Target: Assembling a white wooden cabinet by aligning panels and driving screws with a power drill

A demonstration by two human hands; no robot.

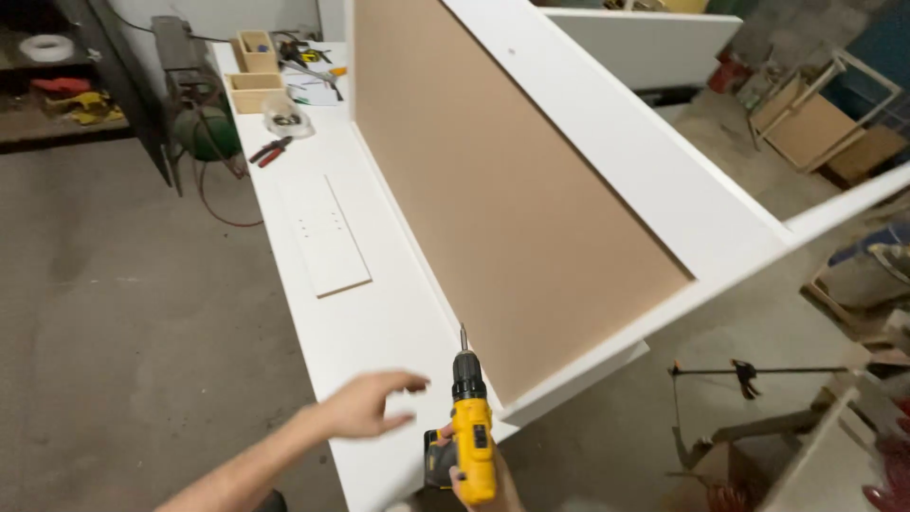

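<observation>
A person's right hand (479, 484) grips a yellow drill (471, 427), fingers clenched around its handle, bit pointing up toward the lower edge of a white cabinet (607, 123) with a brown back panel (512, 199), lying on a long white table (379, 322). The left hand (365, 406) hovers just left of the drill, fingers released and spread, holding nothing. Beyond those fingers lies a small white board (327, 235), and farther off red pliers (270, 150).
</observation>
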